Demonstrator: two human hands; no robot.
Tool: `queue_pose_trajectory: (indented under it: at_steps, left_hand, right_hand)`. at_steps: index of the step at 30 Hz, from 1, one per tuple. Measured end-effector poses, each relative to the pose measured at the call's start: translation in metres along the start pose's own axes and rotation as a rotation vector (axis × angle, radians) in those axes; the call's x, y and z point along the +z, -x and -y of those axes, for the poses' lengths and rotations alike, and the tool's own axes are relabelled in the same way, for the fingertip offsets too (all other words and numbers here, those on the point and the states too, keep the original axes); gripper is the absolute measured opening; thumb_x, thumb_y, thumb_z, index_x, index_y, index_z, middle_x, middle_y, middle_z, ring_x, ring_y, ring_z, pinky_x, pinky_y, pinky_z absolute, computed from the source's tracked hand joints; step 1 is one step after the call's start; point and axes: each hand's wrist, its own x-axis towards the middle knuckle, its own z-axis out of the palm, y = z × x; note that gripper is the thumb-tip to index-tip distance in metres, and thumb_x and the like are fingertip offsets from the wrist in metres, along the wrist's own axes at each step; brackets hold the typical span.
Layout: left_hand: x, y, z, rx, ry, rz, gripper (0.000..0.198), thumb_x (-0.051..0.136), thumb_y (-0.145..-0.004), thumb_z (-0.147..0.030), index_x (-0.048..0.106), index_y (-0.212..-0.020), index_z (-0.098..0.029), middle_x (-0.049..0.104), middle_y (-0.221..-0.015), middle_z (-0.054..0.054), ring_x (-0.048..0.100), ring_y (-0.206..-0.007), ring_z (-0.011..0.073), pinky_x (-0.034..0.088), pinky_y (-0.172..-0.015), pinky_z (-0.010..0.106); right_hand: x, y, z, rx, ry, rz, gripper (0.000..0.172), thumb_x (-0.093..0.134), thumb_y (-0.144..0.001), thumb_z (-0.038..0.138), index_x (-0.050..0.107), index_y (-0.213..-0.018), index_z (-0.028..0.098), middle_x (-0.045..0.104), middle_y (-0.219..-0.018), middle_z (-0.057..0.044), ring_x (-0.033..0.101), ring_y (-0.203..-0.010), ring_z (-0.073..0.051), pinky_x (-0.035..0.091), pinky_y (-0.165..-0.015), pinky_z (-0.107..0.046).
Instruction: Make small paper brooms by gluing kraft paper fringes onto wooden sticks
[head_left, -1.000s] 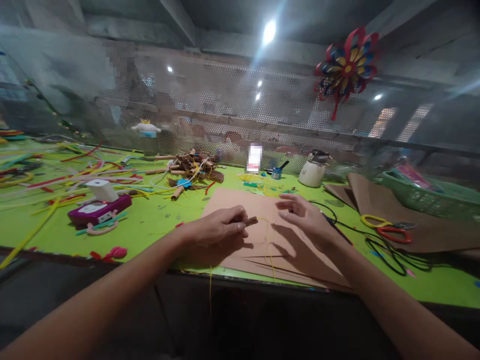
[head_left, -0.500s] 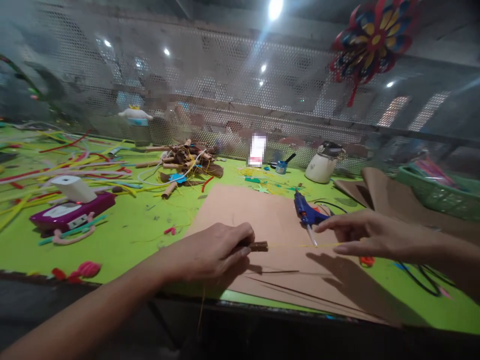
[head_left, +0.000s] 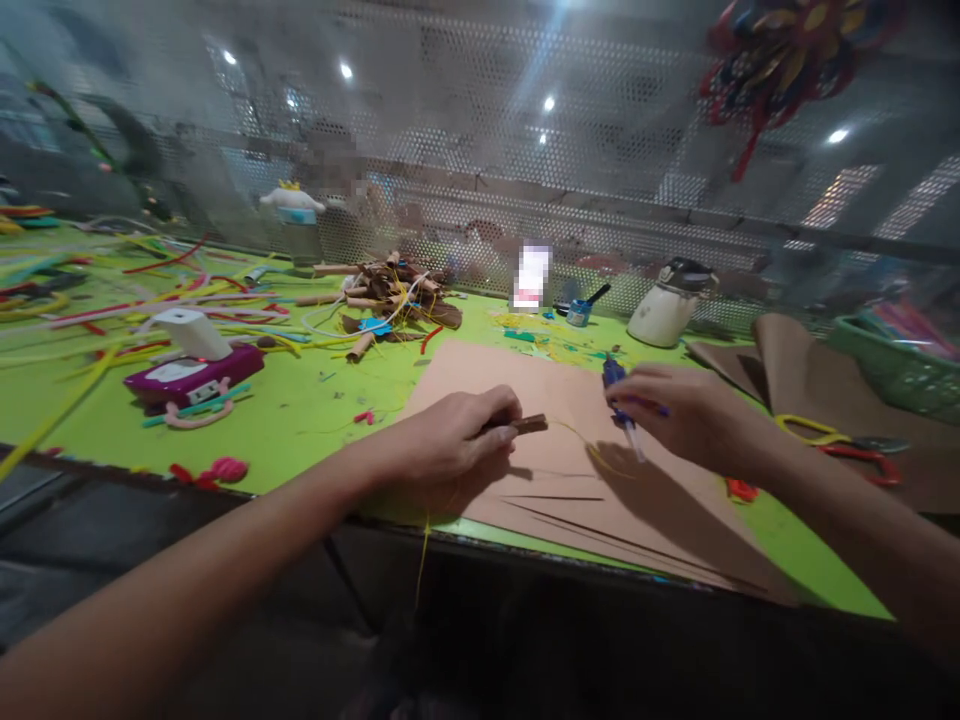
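Observation:
My left hand [head_left: 469, 432] is closed around a thin brown paper roll [head_left: 531, 425], whose end sticks out past the fingertips. From that end a yellow thread [head_left: 592, 450] curls loosely over the brown paper sheet [head_left: 555, 470]; more thread hangs below the hand over the table's edge. My right hand [head_left: 667, 410] has its fingers wrapped around the handle of a blue glue gun [head_left: 615, 375]. A clear glue stick [head_left: 636, 442] juts out of the gun toward me. Most of the handle is hidden by my fingers. Several thin brown strips [head_left: 555, 498] lie near the sheet's front edge.
Yellow-and-red scissors [head_left: 847, 445] lie right, beside brown paper [head_left: 799, 375] and a green basket [head_left: 870, 350]. Behind stand a white jug [head_left: 667, 305], blue jar [head_left: 579, 312] and phone [head_left: 531, 278]. Left are a pile of brown rolls [head_left: 397, 300], a purple power strip [head_left: 195, 378] and pipe cleaners [head_left: 172, 310].
My right hand has let go of the yellow thread and closed on the glue gun. The thread has gone slack. The scissors have come into sight, and the whole view has shifted.

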Motion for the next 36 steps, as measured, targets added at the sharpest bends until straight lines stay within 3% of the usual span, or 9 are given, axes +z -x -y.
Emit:
queue_pose_trajectory:
  at_steps: [3, 8, 13, 17, 23, 31, 36]
  left_hand:
    - [0.001, 0.0, 0.002, 0.028, 0.041, 0.006, 0.021, 0.036, -0.091, -0.034, 0.05, -0.093, -0.018, 0.059, -0.088, 0.004, 0.052, -0.08, 0.0169, 0.04, -0.07, 0.028]
    - [0.005, 0.0, 0.009, 0.057, 0.159, -0.01, 0.016, 0.039, -0.09, -0.031, 0.049, -0.093, -0.018, 0.06, -0.091, 0.005, 0.055, -0.085, 0.0171, 0.042, -0.074, 0.03]
    - [0.005, -0.001, 0.015, 0.042, 0.248, -0.036, 0.015, 0.041, -0.089, -0.031, 0.049, -0.09, -0.018, 0.062, -0.087, 0.005, 0.057, -0.082, 0.0164, 0.044, -0.073, 0.031]
    - [0.003, -0.002, 0.014, 0.066, 0.255, -0.064, 0.017, 0.041, -0.09, -0.031, 0.05, -0.091, -0.017, 0.063, -0.086, 0.005, 0.057, -0.08, 0.0154, 0.045, -0.074, 0.031]
    - [0.004, -0.002, 0.009, 0.127, 0.166, -0.179, 0.015, 0.042, -0.089, -0.026, 0.051, -0.096, -0.017, 0.064, -0.086, 0.003, 0.057, -0.079, 0.0133, 0.044, -0.072, 0.028]
    - [0.013, -0.007, 0.005, 0.235, -0.034, -0.226, 0.019, 0.045, -0.088, -0.029, 0.056, -0.099, -0.017, 0.06, -0.082, 0.002, 0.053, -0.072, 0.0115, 0.04, -0.065, 0.024]
    - [0.019, -0.007, -0.004, 0.22, -0.156, -0.164, 0.015, 0.044, -0.088, -0.024, 0.057, -0.092, -0.018, 0.061, -0.083, 0.002, 0.053, -0.072, 0.012, 0.039, -0.065, 0.023]
  right_hand:
    - [0.015, -0.016, -0.019, -0.199, 0.132, 0.113, 0.029, 0.048, -0.082, 0.011, 0.061, -0.107, 0.018, 0.06, -0.105, -0.013, 0.055, -0.09, -0.023, 0.047, -0.075, -0.037]
    - [0.032, -0.022, -0.012, -0.477, 0.195, 0.137, 0.038, 0.048, -0.082, 0.009, 0.052, -0.119, 0.013, 0.05, -0.126, -0.017, 0.045, -0.111, -0.027, 0.044, -0.087, -0.045]
    - [0.039, -0.017, -0.008, -0.544, 0.098, 0.075, 0.025, 0.043, -0.084, 0.008, 0.057, -0.104, 0.013, 0.058, -0.116, -0.014, 0.048, -0.107, -0.024, 0.046, -0.086, -0.044]
    - [0.038, -0.01, -0.005, -0.528, 0.059, 0.014, 0.021, 0.039, -0.088, 0.007, 0.057, -0.08, 0.015, 0.062, -0.095, -0.011, 0.051, -0.096, -0.022, 0.049, -0.077, -0.038]
    - [0.029, 0.009, 0.004, -0.408, 0.197, -0.006, 0.025, 0.037, -0.09, 0.009, 0.056, -0.075, 0.013, 0.059, -0.09, -0.013, 0.049, -0.087, -0.021, 0.044, -0.072, -0.036]
    - [0.005, 0.032, 0.06, -0.102, 0.533, 0.116, 0.008, 0.056, -0.076, 0.01, 0.058, -0.07, 0.015, 0.056, -0.071, -0.009, 0.046, -0.07, -0.024, 0.032, -0.061, -0.036]
    - [0.005, 0.035, 0.089, -0.035, 0.495, 0.18, 0.009, 0.06, -0.073, 0.01, 0.057, -0.07, 0.018, 0.057, -0.07, -0.007, 0.046, -0.067, -0.025, 0.029, -0.057, -0.036]
